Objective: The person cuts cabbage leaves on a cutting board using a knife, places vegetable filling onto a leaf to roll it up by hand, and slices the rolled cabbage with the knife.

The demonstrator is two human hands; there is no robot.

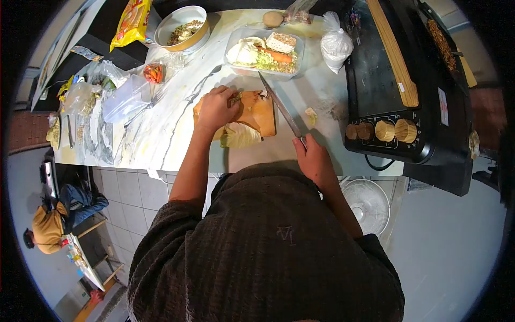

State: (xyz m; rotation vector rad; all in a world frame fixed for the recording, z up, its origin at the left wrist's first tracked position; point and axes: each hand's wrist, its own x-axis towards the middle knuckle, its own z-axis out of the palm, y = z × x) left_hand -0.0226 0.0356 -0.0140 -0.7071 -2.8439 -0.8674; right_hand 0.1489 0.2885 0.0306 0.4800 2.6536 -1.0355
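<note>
Left hand [217, 110]: down on the far left part of the wooden board [257, 115], back facing up, fingers bent over; cannot tell whether pinching or just pressing, with a greenish scrap [236, 99] right by the tips.
Right hand [314, 159]: here closed tight, fingers wrapped round the handle of the knife [284, 109], over the near part of the desk [161, 123], right of the board.
Knife: slanting away to the far left, off the board's right side, reaching right up to the food tub [241, 68]; cannot tell whether touching.
Pale leaf [240, 136]: lying along the board's near edge, just nearer than the left hand.
Leaf bit [311, 116]: down on the desk, right of the knife.
Food tub: beyond the board, loaded with carrot [276, 55], shredded greens [268, 64] and a pale block [280, 43].
Far left: a bowl [194, 44] beside a yellow packet [130, 24].
Right side: a black cooker [370, 70], topped with a wooden paddle [394, 56], near a tied bag [337, 51].
</note>
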